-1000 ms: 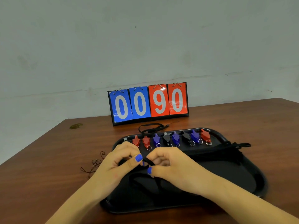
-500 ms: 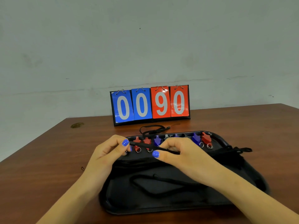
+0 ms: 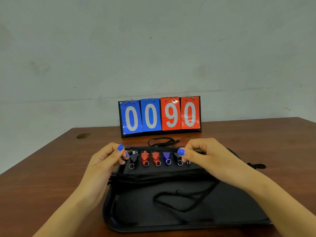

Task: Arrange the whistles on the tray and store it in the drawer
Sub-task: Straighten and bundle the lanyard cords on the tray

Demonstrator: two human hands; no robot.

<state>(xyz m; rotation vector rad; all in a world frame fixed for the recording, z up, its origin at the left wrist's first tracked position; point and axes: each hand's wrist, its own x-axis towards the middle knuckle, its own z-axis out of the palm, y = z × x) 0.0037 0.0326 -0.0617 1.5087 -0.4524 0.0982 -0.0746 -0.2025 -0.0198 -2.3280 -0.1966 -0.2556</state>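
A black tray [image 3: 130,212] lies on the brown table [image 3: 42,177] in front of me. Along its far side stands a row of whistles with metal rings: a black whistle [image 3: 133,157], two red whistles [image 3: 145,156], a blue whistle [image 3: 166,156] and others partly hidden behind my right hand. My left hand [image 3: 106,159] and my right hand [image 3: 205,156] each pinch one end of a black lanyard [image 3: 153,148], stretched level above the whistles. A bundle of black lanyards [image 3: 153,177] lies across the tray's middle, and a loose loop [image 3: 181,200] lies nearer me.
A flip scoreboard [image 3: 160,115] reading 0090 stands at the table's far edge against the grey wall. Another black cord [image 3: 162,141] lies between the scoreboard and the tray. A clip end [image 3: 258,166] of a lanyard sticks out past the tray's right side.
Both hands have moved away from me and apart, drawing the black lanyard out straight over the row of whistles. The camera has tilted up a little.
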